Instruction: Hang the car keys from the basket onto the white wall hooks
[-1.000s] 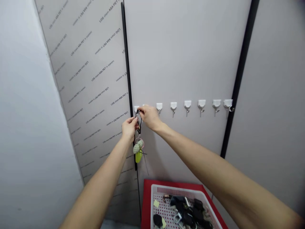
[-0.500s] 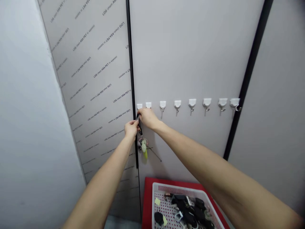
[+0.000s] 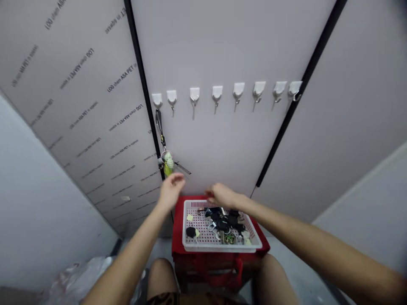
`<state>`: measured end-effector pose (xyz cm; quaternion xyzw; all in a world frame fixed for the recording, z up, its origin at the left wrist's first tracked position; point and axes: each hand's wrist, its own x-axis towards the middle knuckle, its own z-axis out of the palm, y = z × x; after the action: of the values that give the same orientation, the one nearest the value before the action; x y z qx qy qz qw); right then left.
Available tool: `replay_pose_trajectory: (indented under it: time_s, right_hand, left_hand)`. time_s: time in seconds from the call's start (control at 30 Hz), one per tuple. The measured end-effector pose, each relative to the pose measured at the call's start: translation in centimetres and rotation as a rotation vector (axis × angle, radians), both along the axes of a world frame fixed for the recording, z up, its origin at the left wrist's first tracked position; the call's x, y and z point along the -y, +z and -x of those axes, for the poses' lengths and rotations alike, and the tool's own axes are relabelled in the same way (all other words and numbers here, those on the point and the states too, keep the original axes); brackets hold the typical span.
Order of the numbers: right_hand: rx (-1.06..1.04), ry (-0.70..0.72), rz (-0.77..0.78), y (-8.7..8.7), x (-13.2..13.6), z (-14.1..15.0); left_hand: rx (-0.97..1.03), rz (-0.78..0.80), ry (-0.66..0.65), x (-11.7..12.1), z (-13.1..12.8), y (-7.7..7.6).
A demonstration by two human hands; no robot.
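Observation:
A keychain [image 3: 163, 148] with a black strap, a ring and a green-and-white charm hangs from the leftmost white hook [image 3: 157, 100] on the grey wall panel. Just below the charm, my left hand [image 3: 171, 190] hovers with loosely curled fingers and holds nothing. My right hand [image 3: 220, 195] is over the far edge of the white basket [image 3: 222, 245], fingers bent downward and slightly blurred, also with nothing in it. The basket holds several black keys and fobs [image 3: 222, 222].
A row of several white hooks [image 3: 217, 92] runs across the panel, all bare except the leftmost. The basket rests on a red stool [image 3: 178, 241] between my knees. Crumpled clear plastic [image 3: 76, 275] lies on the floor at the lower left.
Both hands let go of the keychain, which now hangs on the leftmost hook, and dropped toward the basket. The view tilted downward, showing my knees and the whole stool.

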<state>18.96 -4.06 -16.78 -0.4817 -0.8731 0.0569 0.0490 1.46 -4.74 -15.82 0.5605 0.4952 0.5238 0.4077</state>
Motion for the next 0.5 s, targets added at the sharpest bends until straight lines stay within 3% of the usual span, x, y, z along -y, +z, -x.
replay_pose_trajectory:
  time_s: [0.1,0.2,0.37,0.5]
  right_hand:
    - [0.063,-0.081,0.034,-4.1,1.7,-1.7]
    - [0.035,-0.165,0.011,-5.9,2.4,-1.9]
    - [0.032,-0.217,0.141,-6.5,1.9,-1.7]
    - [-0.012,-0.204,0.202,-6.4,1.7,-2.0]
  left_hand:
    - [-0.208,0.119,-0.199,1.1,-2.6,-5.2]
    - [-0.493,0.077,-0.212,1.4,-4.5,-8.4]
    - [-0.993,-0.019,-0.256,1.2,-5.6,-9.5]
    - [-1.113,0.048,-0.295,1.3,-5.5,-9.3]
